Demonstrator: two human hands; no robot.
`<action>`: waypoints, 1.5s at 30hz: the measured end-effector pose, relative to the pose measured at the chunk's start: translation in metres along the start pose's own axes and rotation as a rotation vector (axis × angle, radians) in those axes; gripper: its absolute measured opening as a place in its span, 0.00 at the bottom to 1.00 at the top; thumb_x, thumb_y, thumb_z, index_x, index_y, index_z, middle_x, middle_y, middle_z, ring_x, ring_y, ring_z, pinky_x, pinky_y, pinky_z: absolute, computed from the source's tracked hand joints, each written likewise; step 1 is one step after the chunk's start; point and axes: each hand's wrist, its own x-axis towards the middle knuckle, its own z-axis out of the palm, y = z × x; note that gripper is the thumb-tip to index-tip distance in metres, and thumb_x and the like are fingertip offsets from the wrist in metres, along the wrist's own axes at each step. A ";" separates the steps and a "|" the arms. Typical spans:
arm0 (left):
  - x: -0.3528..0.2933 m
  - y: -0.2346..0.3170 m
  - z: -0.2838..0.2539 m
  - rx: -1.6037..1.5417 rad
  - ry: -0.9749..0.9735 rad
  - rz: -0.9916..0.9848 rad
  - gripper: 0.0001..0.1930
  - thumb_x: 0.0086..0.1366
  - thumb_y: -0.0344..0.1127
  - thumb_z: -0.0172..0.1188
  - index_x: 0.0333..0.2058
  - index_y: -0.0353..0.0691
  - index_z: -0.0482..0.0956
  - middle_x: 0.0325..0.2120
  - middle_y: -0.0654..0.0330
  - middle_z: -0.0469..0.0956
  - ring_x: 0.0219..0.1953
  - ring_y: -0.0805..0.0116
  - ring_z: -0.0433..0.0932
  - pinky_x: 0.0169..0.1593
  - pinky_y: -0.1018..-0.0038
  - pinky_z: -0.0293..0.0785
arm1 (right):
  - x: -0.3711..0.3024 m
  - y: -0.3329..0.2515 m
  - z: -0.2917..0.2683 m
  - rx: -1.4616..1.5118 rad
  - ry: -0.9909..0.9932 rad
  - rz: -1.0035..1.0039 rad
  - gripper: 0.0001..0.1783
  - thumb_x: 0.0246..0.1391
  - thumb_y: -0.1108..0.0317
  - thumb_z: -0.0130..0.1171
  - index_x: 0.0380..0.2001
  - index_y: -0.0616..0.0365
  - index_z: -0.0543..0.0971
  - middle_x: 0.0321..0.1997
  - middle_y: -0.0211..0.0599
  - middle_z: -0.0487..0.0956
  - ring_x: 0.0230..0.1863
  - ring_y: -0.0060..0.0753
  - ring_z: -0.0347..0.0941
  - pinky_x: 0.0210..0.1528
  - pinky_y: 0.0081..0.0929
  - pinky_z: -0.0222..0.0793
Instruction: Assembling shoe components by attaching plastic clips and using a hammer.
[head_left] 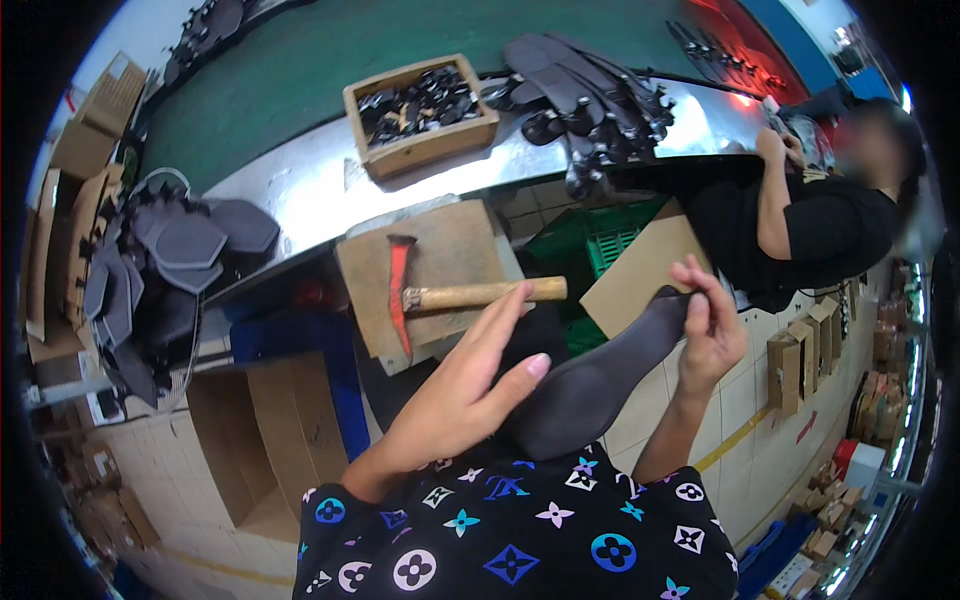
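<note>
My right hand (712,335) pinches the narrow end of a dark grey, insole-shaped piece (605,385) between thumb and fingers. The piece's wide end hangs down toward my lap. My left hand (465,390) holds nothing; its fingers are stretched out and its thumb stands apart, near the piece's wide end. Its fingertips are close to the wooden handle of a hammer (480,293), and I cannot tell whether they touch it. The hammer has a red head and lies on a brown board-topped block (450,240) in front of me.
A wooden box (430,150) of small dark parts stands on the metal bench edge (300,180), beside a pile of dark grey pieces (590,90). More pieces (185,240) lie at the left. A green belt (300,80) runs behind. A co-worker (825,220) sits at the right; cardboard boxes (280,430) are lower left.
</note>
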 end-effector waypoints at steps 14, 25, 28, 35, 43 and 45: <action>0.013 -0.017 -0.002 -0.152 0.162 -0.113 0.29 0.75 0.33 0.47 0.70 0.35 0.52 0.68 0.50 0.59 0.69 0.59 0.61 0.69 0.65 0.57 | 0.073 0.222 -0.014 -0.023 0.212 0.250 0.19 0.65 0.67 0.56 0.54 0.67 0.77 0.51 0.44 0.83 0.50 0.33 0.79 0.54 0.26 0.73; 0.008 -0.009 -0.015 0.083 0.270 0.015 0.24 0.73 0.33 0.51 0.65 0.35 0.65 0.62 0.50 0.69 0.66 0.61 0.65 0.65 0.68 0.61 | 0.225 0.099 0.230 -0.041 -0.131 -0.268 0.12 0.57 0.67 0.59 0.31 0.67 0.80 0.27 0.49 0.82 0.33 0.54 0.80 0.40 0.41 0.76; -0.001 0.001 -0.030 0.314 0.427 0.086 0.28 0.70 0.37 0.57 0.65 0.32 0.63 0.63 0.45 0.67 0.65 0.52 0.67 0.65 0.64 0.63 | 0.210 0.012 0.202 0.366 0.040 0.027 0.11 0.62 0.65 0.58 0.34 0.64 0.80 0.26 0.36 0.81 0.27 0.21 0.76 0.31 0.26 0.73; 0.009 0.008 -0.043 0.518 1.095 0.259 0.36 0.60 0.35 0.71 0.61 0.28 0.62 0.51 0.44 0.76 0.49 0.55 0.80 0.52 0.66 0.75 | 0.083 -0.116 0.150 1.126 -0.923 0.034 0.29 0.63 0.55 0.62 0.59 0.65 0.71 0.56 0.47 0.78 0.55 0.35 0.76 0.57 0.33 0.72; -0.032 0.001 -0.049 -0.150 1.049 0.175 0.18 0.75 0.33 0.52 0.59 0.31 0.65 0.46 0.60 0.77 0.45 0.77 0.74 0.49 0.79 0.69 | -0.033 0.025 0.138 -0.323 -0.688 -0.112 0.51 0.42 0.50 0.75 0.65 0.54 0.61 0.58 0.56 0.70 0.51 0.57 0.76 0.47 0.45 0.76; -0.022 -0.009 -0.044 -0.203 0.987 0.171 0.19 0.76 0.34 0.51 0.60 0.32 0.65 0.44 0.63 0.75 0.45 0.79 0.71 0.50 0.83 0.66 | -0.061 0.058 0.115 -0.316 -0.652 0.020 0.30 0.47 0.59 0.72 0.52 0.54 0.71 0.38 0.50 0.79 0.37 0.56 0.79 0.34 0.44 0.75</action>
